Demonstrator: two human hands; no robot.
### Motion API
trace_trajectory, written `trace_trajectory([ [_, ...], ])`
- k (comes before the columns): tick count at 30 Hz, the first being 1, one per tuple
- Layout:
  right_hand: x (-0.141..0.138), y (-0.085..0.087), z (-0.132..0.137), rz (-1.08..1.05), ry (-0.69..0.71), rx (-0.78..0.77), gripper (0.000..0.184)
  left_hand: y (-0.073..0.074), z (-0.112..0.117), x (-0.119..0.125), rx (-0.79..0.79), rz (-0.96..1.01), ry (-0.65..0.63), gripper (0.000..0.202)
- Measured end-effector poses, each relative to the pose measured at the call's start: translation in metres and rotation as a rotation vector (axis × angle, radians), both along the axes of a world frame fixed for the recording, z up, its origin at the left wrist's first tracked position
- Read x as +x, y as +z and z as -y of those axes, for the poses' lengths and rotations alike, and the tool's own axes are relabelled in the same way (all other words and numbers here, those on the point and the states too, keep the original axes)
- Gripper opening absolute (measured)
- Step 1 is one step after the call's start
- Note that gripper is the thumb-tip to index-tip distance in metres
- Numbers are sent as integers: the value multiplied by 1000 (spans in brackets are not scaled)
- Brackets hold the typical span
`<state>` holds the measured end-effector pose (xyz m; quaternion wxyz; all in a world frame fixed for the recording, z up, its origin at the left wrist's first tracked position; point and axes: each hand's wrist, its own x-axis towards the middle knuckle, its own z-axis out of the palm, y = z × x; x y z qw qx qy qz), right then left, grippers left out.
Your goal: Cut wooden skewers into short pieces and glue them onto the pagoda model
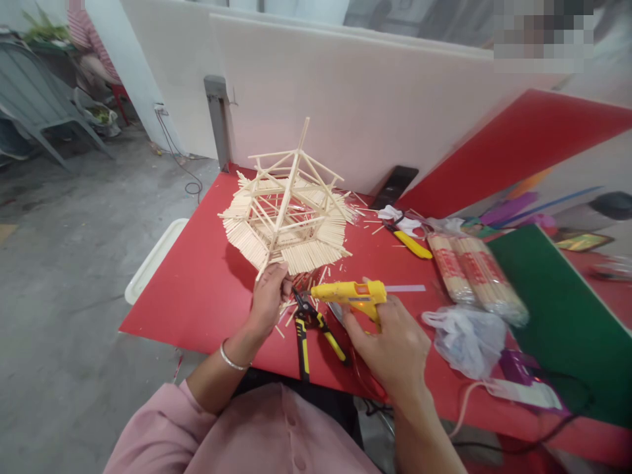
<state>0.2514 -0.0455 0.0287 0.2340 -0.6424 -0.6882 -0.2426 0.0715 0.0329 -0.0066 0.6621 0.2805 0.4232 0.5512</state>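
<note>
A model pavilion roof of thin wooden sticks (309,253) rises above the red tabletop, its open frame tapering to one upright stick. My left hand (270,293) pinches the near corner of this stick model. In my right hand (392,339) is a yellow hot glue gun (350,294), its nozzle pointing left, a short way from the left hand. A pale glue stick (405,288) juts from its rear. Just below and between my hands lie black-and-yellow pliers (302,342), handles spread towards me. Loose stick offcuts are scattered under the model.
Yellow-handled cutters (412,243) lie to the right, beside wrapped stick bundles (474,270). Nearer are a clear plastic bag (464,339), a white power strip (526,393) with cables, and a green board (563,316). A white panel (345,112) stands behind. Another person (93,39) sits far left.
</note>
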Motion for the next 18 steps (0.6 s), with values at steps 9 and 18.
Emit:
trace_trajectory([
  [9,2,0,2,18,-27,8,28,2,2,-2,17,-23,-3,38],
  [18,83,7,30,-234,-245,-325,45,-2,9,-12,-27,-73,53,39],
])
